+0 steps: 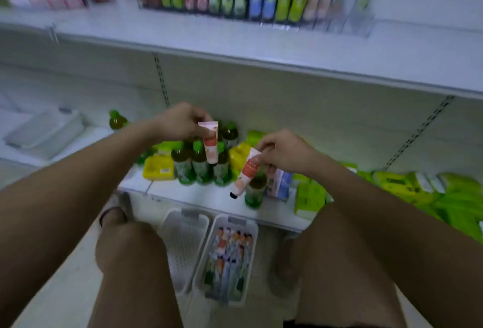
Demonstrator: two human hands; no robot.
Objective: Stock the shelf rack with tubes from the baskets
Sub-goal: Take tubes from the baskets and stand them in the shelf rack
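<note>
- Knees [136,262] framed two floor baskets below the hands: an empty basket [187,246] and a basket of tubes [228,259].
- Left hand [180,121] pinched a pink tube [210,144] by its crimped end, cap hanging down.
- Right hand [285,154] pinched a second tube [247,173], tilted.
- Judged step: carrying both up; next, each needs a slot in the clear rack [261,18] well above the hands.

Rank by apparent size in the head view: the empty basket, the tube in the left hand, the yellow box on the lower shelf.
1. Empty basket, clearly largest.
2. Yellow box.
3. Tube in the left hand; close to the box, and nearer the camera, so unsure.
</note>
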